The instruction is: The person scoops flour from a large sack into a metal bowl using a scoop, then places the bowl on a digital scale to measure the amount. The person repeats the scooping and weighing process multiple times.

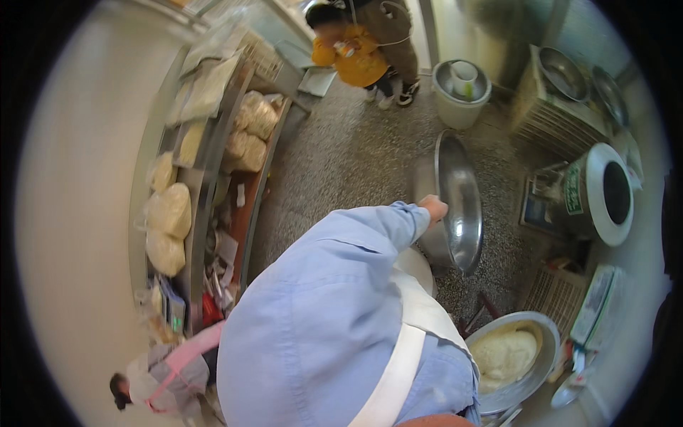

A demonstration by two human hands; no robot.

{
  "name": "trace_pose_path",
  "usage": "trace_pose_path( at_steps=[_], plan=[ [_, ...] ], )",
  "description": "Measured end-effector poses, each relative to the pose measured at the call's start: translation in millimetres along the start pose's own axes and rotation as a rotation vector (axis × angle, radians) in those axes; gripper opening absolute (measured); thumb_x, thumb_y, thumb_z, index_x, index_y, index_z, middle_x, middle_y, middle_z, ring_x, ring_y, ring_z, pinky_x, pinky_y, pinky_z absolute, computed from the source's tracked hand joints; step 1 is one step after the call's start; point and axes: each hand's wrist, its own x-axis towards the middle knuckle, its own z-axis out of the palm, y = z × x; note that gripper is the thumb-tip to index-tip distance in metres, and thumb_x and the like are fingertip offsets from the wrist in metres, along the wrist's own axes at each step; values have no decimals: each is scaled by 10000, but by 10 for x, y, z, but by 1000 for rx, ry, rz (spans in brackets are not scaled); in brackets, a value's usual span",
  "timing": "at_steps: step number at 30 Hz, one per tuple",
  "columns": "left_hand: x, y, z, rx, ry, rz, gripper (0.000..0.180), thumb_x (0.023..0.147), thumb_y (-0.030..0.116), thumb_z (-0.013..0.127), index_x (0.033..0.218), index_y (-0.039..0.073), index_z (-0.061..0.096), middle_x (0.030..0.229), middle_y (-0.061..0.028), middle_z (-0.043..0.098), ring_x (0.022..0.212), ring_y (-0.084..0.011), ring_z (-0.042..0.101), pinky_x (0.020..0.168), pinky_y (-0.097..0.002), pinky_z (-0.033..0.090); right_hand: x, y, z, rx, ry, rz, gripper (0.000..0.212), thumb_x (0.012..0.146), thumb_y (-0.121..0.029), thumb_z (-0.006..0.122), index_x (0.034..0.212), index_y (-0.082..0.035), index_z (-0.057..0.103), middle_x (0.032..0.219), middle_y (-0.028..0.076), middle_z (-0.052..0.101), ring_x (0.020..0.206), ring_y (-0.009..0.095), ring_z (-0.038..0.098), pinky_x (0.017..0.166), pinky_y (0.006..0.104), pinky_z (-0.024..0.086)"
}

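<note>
My left hand [432, 208], at the end of a blue sleeve, is closed on the near-left rim of a large shiny metal basin [466, 213]. The basin is tipped up on its side, its hollow facing right. Just below the basin and partly behind my sleeve shows a white rounded thing [416, 269], too covered to name. At the lower right a wide metal bowl [546, 324] holds a pale mass of dough [506, 356]. My right hand is not in view.
Left, a shelf [203, 228] bears bagged pale food [169, 211] and a scale [171, 307]. Behind stand two people, one in a yellow jacket [361, 60], and a white bucket [459, 110]. Right, a white-rimmed barrel [590, 192]. Lower left, a person with pink straps [192, 349].
</note>
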Motion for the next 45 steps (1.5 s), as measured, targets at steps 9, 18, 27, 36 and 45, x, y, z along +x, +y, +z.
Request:
trace_pose_path(
  at_steps=[9, 18, 27, 36, 45],
  plan=[
    [1439, 273, 106, 1108, -257, 798, 304, 585, 59, 671, 879, 116, 618, 834, -83, 623, 832, -285, 582, 686, -385, 461, 579, -757, 5, 812, -651, 1008, 418, 844, -343, 498, 580, -20, 471, 482, 86, 466, 432, 211, 459, 464, 354, 370],
    [2599, 196, 447, -209, -467, 245, 185, 808, 15, 491, 990, -11, 513, 955, -109, 575, 857, -225, 576, 749, -355, 491, 684, -1164, 738, 1026, -713, 1311, 460, 828, -377, 500, 528, -29, 484, 409, 73, 425, 335, 184, 427, 345, 346, 329],
    [3494, -362, 631, -420, -384, -127, 220, 875, 128, 478, 1006, -46, 500, 968, -139, 576, 849, -229, 563, 748, -335, 465, 609, -1258, 937, 1133, -504, 1451, 409, 790, -347, 548, 556, -14, 523, 463, 59, 448, 414, 133, 406, 405, 309, 309],
    [4298, -1005, 988, -260, -191, 0, 277, 806, 116, 565, 1016, -62, 526, 852, -81, 574, 728, -165, 526, 649, -299, 422, 654, -1241, 999, 1009, -519, 1285, 360, 793, -289, 574, 554, -20, 548, 463, 39, 463, 407, 131, 409, 394, 296, 299],
    [4261, -828, 916, 89, -273, 145, 382, 747, 207, 636, 1025, -41, 548, 928, -119, 601, 814, -199, 552, 738, -328, 436, 901, -1428, 736, 795, -637, 1399, 428, 810, -325, 522, 502, -28, 529, 447, 76, 500, 397, 172, 461, 417, 317, 360]
  ],
)
